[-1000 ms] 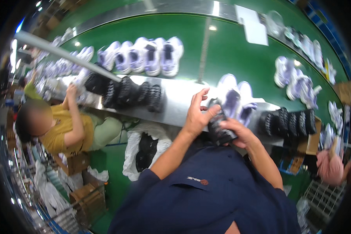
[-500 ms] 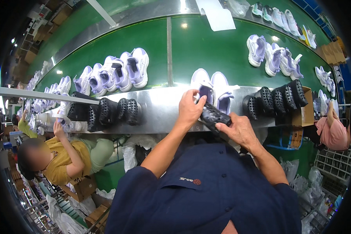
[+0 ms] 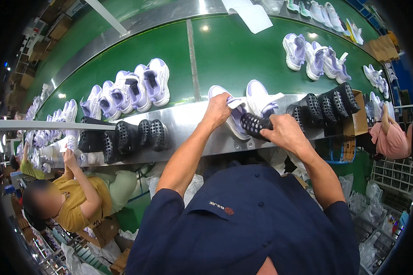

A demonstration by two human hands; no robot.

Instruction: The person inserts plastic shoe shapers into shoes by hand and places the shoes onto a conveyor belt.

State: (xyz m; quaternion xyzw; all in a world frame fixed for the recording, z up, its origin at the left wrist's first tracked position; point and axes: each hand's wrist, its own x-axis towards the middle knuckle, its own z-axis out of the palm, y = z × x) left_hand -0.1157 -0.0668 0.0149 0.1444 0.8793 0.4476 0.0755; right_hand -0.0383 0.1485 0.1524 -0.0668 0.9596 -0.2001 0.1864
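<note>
Between my arms, my right grip (image 3: 287, 132) is closed around a black shoe form (image 3: 252, 124) at the mouth of a white-and-lilac shoe (image 3: 234, 124), which my left grip (image 3: 217, 110) pinches near its opening; another shoe (image 3: 258, 97) sits beside it, the metal worktop (image 3: 188, 129) beneath.

I see the belt (image 3: 234, 55) brightly lit, small glare spots on it pointing to light from overhead; the counter (image 3: 187, 120) gives back a pale sheen. Straight edges bow toward my view's black rim, and the far left turns dim and soft.
</note>
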